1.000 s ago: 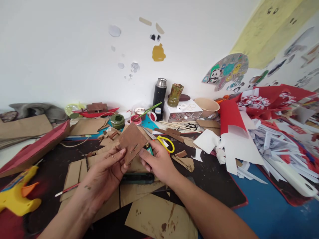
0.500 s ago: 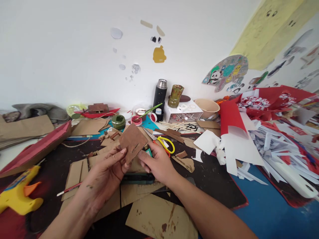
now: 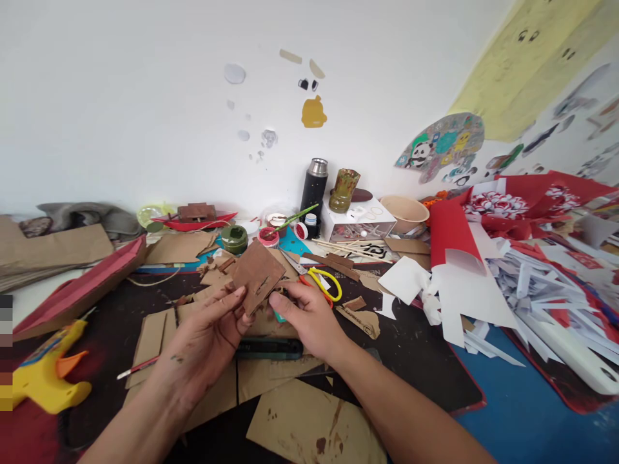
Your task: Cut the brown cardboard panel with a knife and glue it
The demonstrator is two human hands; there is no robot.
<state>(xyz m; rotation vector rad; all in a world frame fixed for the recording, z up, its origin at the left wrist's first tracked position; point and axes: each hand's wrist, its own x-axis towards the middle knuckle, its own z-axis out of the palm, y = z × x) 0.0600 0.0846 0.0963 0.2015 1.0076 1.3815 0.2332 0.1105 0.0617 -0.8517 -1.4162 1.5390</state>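
Both hands hold a brown-painted cardboard piece point(image 3: 257, 274) with short slits cut in it, tilted up above the black mat point(image 3: 416, 351). My left hand point(image 3: 203, 341) pinches its lower left edge with the fingertips. My right hand point(image 3: 307, 319) grips its lower right edge, thumb on top. Beneath the hands lies a dark green utility knife point(image 3: 268, 348) on loose cardboard sheets point(image 3: 309, 422). Yellow-handled scissors point(image 3: 322, 282) lie just right of the held piece.
A yellow glue gun point(image 3: 48, 377) lies at the left edge, a thin paintbrush point(image 3: 138, 368) near it. Paint pots point(image 3: 235, 237), a black flask point(image 3: 314, 187), a white box point(image 3: 358, 219) and a bowl point(image 3: 403, 209) stand along the wall. Red and white paper scraps point(image 3: 522, 270) heap up at right.
The hands and the cardboard piece stay almost as they were; the view has shifted slightly, and my right thumb has slid a little along the piece's edge.
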